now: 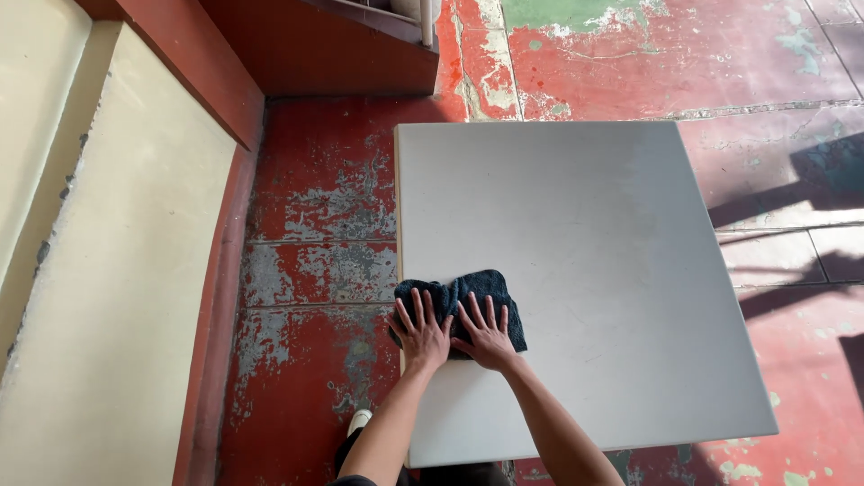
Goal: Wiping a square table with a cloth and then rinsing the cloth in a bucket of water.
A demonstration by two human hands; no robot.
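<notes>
Both hands are pressing flat on a dark blue cloth [461,304] at the near left part of a pale grey square table [585,270]. The cloth is lying bunched, its left end reaching just over the table's left edge.

Left hand [420,331]: palm down, fingers spread, resting on the left half of the cloth, gripping nothing. Right hand [487,335]: likewise flat and splayed, on the right half, thumb close beside the left hand. Neither hand is closing around the fabric; they are only bearing down on it.

Handling, as judged: the cloth is looking soft, thick and light, like terry or microfibre, folding and rumpling readily. It should slide easily on the smooth tabletop under a flat palm, yet creep and bunch if pushed from one end. Not fragile. Best hold is probably the present one, palms over the middle with fingers spread wide; to lift it, pinching a thick fold near the centre would serve.

The tabletop is showing faint smears and scuffs. Around it, a worn red painted floor [315,234] with grey patches; a cream wall [108,297] at left; a light shoe [359,419] is showing below the near edge.
</notes>
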